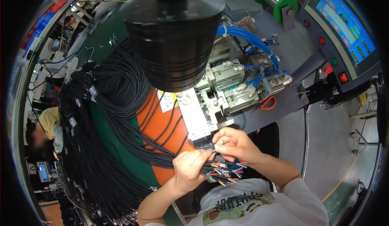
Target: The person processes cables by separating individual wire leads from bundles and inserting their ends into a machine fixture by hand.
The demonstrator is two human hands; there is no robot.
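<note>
My left hand [189, 167] is closed round a bundle of black cables [162, 155], whose stripped ends with coloured wires [223, 172] stick out to its right. Beside it, my right hand [235, 145] has its thumb and fingers pinched near a cable end at the front of the machine [198, 124]. What exactly lies between those fingertips is too small to tell. Both hands are close together, just below the machine's white metal plate.
A large black lamp-like cylinder [172, 39] hangs over the machine. Piled black cables [109, 84] cover the green and orange table top [162, 122]. A touch screen [344, 25] and a green wire spool [275, 1] stand right. A co-worker [48, 122] sits at the left.
</note>
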